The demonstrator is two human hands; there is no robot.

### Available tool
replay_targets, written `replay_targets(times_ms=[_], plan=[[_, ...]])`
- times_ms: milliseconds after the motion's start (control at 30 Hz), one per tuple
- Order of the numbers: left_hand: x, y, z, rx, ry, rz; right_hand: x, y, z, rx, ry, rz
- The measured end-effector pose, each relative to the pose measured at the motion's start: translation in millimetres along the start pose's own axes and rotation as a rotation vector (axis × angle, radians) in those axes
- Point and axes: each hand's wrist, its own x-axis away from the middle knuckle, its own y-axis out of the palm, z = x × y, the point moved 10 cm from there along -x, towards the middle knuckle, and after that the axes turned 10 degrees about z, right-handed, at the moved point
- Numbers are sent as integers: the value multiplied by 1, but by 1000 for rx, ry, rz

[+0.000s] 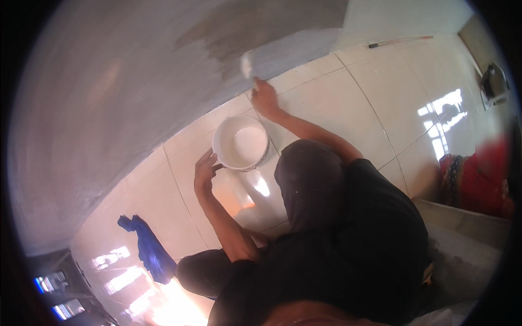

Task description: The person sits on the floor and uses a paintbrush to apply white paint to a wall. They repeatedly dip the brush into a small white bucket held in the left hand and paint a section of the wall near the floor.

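Observation:
My right hand (265,95) is closed on the handle of a paintbrush (247,65), whose pale, blurred head lies against the grey wall (142,77) near its foot. A darker, wet-looking patch (232,32) spreads over the wall around and above the brush. With its fingers at the rim, my left hand (206,169) holds the left side of a round white tub (241,142) with a pale content. The tub is over the tiled floor, tilted a little; whether it rests on the tiles cannot be told.
A blue cloth (151,248) lies on the glossy tiles (326,102) at lower left. A thin rod with a dark end (401,40) lies along the far wall. Red fabric (477,179) and a pale ledge (465,216) are at right. A dark object (494,85) stands at the far right.

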Motion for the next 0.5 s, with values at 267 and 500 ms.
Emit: replay_targets(times_ms=[267, 500], plan=[[1, -22, -12, -13, -27, -12, 9, 59, -50, -163, -230, -366], [9, -14, 7, -10, -29, -27, -26, -38, 47, -5, -108, -8]])
